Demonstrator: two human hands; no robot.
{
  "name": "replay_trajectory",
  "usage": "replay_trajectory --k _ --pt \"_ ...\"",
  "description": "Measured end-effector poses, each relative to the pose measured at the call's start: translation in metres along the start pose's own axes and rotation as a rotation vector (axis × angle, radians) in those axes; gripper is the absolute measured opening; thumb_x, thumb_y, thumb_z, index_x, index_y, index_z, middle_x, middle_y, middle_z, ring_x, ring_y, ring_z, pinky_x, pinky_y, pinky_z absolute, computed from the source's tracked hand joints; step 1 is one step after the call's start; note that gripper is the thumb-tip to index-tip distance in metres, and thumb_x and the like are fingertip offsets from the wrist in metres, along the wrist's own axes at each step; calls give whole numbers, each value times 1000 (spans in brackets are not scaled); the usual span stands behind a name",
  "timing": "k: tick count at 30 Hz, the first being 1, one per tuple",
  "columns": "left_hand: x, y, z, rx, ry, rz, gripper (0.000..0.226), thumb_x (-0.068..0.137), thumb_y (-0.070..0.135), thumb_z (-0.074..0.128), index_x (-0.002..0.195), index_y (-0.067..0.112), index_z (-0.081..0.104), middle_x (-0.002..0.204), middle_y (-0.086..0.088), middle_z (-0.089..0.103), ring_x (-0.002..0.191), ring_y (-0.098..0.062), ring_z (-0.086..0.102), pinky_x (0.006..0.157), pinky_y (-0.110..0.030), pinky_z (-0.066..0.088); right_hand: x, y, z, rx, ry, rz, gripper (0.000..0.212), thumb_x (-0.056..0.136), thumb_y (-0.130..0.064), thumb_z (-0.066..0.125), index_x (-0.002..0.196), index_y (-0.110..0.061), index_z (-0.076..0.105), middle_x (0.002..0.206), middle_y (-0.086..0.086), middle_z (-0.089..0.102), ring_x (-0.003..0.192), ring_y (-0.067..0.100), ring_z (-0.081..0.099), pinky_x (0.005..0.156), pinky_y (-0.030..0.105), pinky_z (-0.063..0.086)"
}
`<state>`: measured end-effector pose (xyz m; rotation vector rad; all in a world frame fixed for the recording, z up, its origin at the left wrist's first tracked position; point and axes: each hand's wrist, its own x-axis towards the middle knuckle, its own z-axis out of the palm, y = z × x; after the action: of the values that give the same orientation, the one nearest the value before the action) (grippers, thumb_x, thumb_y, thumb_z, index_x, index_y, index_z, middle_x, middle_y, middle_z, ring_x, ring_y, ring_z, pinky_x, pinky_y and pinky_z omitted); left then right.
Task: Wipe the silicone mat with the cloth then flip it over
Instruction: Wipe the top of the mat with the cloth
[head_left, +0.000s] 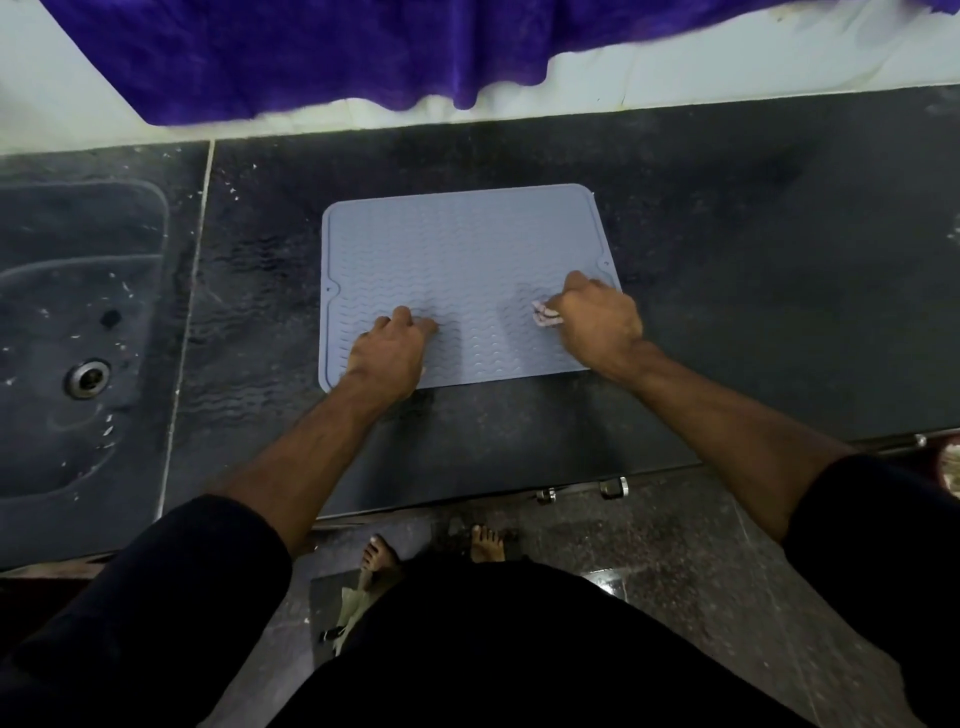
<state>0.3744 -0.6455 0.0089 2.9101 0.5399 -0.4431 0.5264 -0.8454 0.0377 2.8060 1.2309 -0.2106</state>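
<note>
A grey-blue silicone mat (462, 260) with a wavy ribbed top lies flat on the dark stone counter (753, 260). My left hand (389, 345) rests on the mat's near left part, fingers curled down against the surface, holding nothing that I can see. My right hand (597, 317) sits on the mat's near right part and grips a small pinkish-white cloth (545, 314), of which only a bunched bit shows at the fingers. The cloth touches the mat.
A dark sink (67, 332) with a metal drain (87, 378) lies to the left of the mat. A purple towel (311, 57) hangs over the white wall behind the counter. The counter's front edge (519, 506) runs below my forearms; bare feet stand on the floor.
</note>
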Motion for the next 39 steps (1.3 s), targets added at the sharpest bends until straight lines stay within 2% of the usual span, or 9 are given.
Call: replay_trajectory --k 5,11,16,19,23,25,30,35,39 --pt "-2 -3 3 -36 17 1 60 87 21 66 141 22 40 133 -12 41 119 -31 46 97 -48 45 2 -31 7 -64 -80 -68 38 86 -10 62 124 -8 59 124 14 49 109 33 52 86 43 49" --pt "-15 -7 8 -93 46 3 58 88 12 62 141 18 41 136 -10 39 121 -30 47 99 -48 45 10 -1 -7 -78 -26 5 27 85 -10 63 111 -5 65 113 15 53 98 32 57 76 41 50" --pt "-25 -17 17 -190 99 -87 54 91 27 61 139 15 41 138 -10 39 121 -30 47 100 -48 43 21 -66 2 -47 -26 -148 26 88 -8 58 114 -7 63 120 14 50 103 32 55 79 40 48" --pt "-30 -28 19 -245 117 -127 56 89 30 63 139 15 41 139 -7 39 119 -31 51 99 -47 43 21 -57 3 -80 -47 -147 29 89 -13 58 118 -8 62 120 14 49 106 32 54 80 39 48" --pt "-39 -36 21 -255 135 -136 52 90 30 62 136 16 43 139 -4 39 111 -34 56 93 -46 46 26 -20 -3 -110 -40 -63 33 82 -13 70 114 -6 64 113 14 54 98 32 56 78 41 51" --pt "-41 -37 21 -253 139 -136 50 90 30 62 134 17 45 140 -3 39 110 -34 57 92 -46 47 31 -31 -3 -68 -9 -52 30 84 -13 66 114 -7 64 114 14 53 99 32 56 79 41 50" --pt "-40 -42 18 -246 111 -146 52 89 32 64 135 15 46 141 -3 38 113 -30 55 93 -45 46 29 -80 7 -70 -38 -197 29 91 -14 55 119 -10 62 120 13 49 105 33 54 82 40 49" --pt "-49 -57 17 -272 109 -181 47 90 30 62 133 17 48 142 -1 36 113 -32 56 93 -46 48 35 -47 -4 -113 -74 -109 33 87 -16 65 118 -8 62 116 13 52 100 31 56 78 40 50" --pt "-56 -62 17 -219 131 -189 38 93 27 58 130 20 54 139 0 40 105 -33 61 87 -45 50 50 -84 -6 6 -26 -135 28 88 -13 59 115 -9 63 115 14 54 99 33 57 77 37 49"
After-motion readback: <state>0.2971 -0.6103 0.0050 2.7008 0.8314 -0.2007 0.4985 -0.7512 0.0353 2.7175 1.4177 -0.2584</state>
